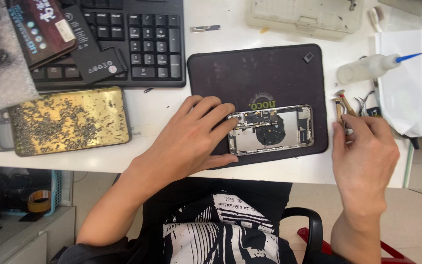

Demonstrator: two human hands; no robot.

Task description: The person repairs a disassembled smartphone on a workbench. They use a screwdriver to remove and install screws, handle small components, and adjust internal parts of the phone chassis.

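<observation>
A white worktable (162,110) runs across the room, with a pale tiled floor below its near edge. On it lies a dark rectangular rubber mat (260,73), and to the left of that a black computer keyboard (142,34) and a gold-coloured flat tray (69,120) strewn with tiny screws. An opened phone chassis with bare metal frame and exposed circuit parts (272,129) rests on the mat, long axis running left to right. The left hand (191,137) presses flat on the chassis's left end, fingers spread, gripping nothing. The right hand (362,151) is off the mat, well to the right of the chassis, fingers curled around a thin brass-handled tool (342,108) that points away from the person. A clear squeeze bottle with a blue nozzle (372,67) lies beyond it.
</observation>
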